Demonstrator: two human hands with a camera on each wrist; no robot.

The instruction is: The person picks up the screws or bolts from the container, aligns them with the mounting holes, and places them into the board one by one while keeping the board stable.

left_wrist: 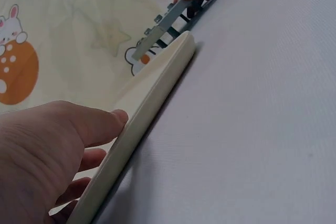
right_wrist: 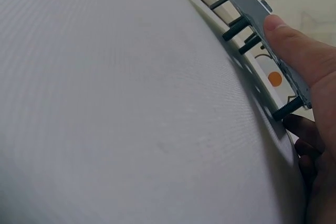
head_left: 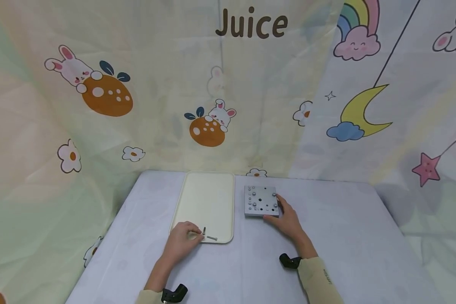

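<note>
A flat grey metal plate (head_left: 261,202) with holes and screw heads lies right of the tray. My right hand (head_left: 289,221) grips its right side, thumb at the near edge, other fingers at the right edge. In the right wrist view, several threaded screws (right_wrist: 236,28) stick out below the plate, holding it above the cloth. My left hand (head_left: 182,241) is over the near left corner of the cream tray (head_left: 209,198), thumb by the rim and fingers loosely bent. Two small loose screws, one pointing away (head_left: 204,231) and one lying sideways (head_left: 212,238), are beside its fingertips.
A white cloth (head_left: 243,270) covers the table. Behind it hangs a printed curtain (head_left: 159,84) with rabbits and oranges, meeting the table's far edge. Black wrist cameras (head_left: 290,261) sit on both forearms.
</note>
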